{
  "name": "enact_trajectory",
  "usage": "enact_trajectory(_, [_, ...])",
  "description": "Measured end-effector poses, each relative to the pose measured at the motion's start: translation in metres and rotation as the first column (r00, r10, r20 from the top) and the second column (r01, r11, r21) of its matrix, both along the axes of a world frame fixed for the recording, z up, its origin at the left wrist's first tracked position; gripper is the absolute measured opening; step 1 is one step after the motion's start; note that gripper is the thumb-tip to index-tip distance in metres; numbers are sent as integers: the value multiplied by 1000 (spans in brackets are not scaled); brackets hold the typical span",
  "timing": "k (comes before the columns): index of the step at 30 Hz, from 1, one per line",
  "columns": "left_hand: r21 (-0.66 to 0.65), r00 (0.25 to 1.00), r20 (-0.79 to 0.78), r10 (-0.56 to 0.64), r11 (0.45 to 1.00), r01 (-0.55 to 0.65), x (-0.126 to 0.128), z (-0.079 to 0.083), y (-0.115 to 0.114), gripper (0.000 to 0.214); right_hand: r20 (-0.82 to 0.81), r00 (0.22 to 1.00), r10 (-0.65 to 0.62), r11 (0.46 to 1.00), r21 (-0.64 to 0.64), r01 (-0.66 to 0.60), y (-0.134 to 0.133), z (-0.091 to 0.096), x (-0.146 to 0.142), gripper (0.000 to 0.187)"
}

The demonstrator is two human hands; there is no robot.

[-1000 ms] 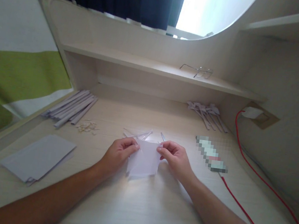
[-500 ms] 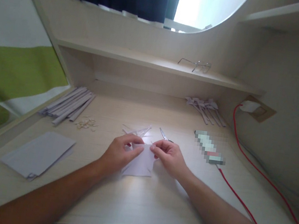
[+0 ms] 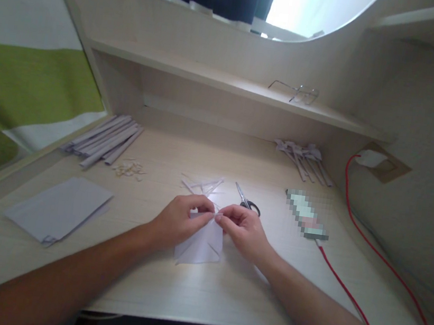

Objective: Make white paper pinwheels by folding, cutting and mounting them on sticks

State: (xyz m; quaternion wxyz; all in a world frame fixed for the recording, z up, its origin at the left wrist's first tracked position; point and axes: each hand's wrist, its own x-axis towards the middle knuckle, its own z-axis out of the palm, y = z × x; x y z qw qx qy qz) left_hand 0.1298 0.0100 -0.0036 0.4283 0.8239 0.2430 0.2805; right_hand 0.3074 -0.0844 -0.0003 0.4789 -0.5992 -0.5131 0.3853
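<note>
A white sheet of paper [image 3: 198,248] with crease lines hangs between my hands near the front of the desk. My left hand [image 3: 185,218] is closed, thumb and fingers pinching its top edge. Right beside it, my right hand [image 3: 242,229] pinches the same edge, so the fingertips of both hands nearly meet. Just beyond them lie thin white paper strips [image 3: 204,185]. A pair of scissors [image 3: 250,205] with black handles rests past my right hand, blades pointing away.
Rolled paper tubes [image 3: 106,140] and small pale scraps [image 3: 130,168] lie at the left, behind stacked paper sheets [image 3: 61,208]. Folded paper pieces with stems [image 3: 301,157] sit back right. A phone [image 3: 306,214] charges by a red cable [image 3: 344,286]. Eyeglasses [image 3: 303,95] rest on the shelf [image 3: 212,78].
My hands have drawn together along the paper's top edge, and its lower part has tilted and bowed. The scissors' handles now show. The camera view has shifted slightly.
</note>
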Motion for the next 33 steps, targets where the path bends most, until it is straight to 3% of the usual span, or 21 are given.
enact_trajectory(3, [-140, 1000, 10, -3, 990, 5, 1, 0, 1, 12, 12, 1000, -14, 1000, 23, 14, 0, 0, 1, 14])
enact_trajectory(9, [-295, 999, 49, -23, 955, 36, 4, 6, -1, 12, 57, 998, -15, 999, 50, 12, 0, -4, 2, 11])
enact_trajectory(17, [-378, 997, 68, -35, 924, 58, 6, -1, 1, 12, 96, 995, -21, 997, 78, 13, -2, -5, 1, 8])
enact_trajectory(26, [-411, 996, 51, -76, 907, 90, 5, -2, 2, 13, 196, 980, -43, 992, 122, 19, -3, 0, -3, 10])
enact_trajectory(33, [-239, 999, 18, -39, 970, 42, 3, 2, 0, 9, 46, 997, -58, 997, 49, 56, -1, -7, -1, 11])
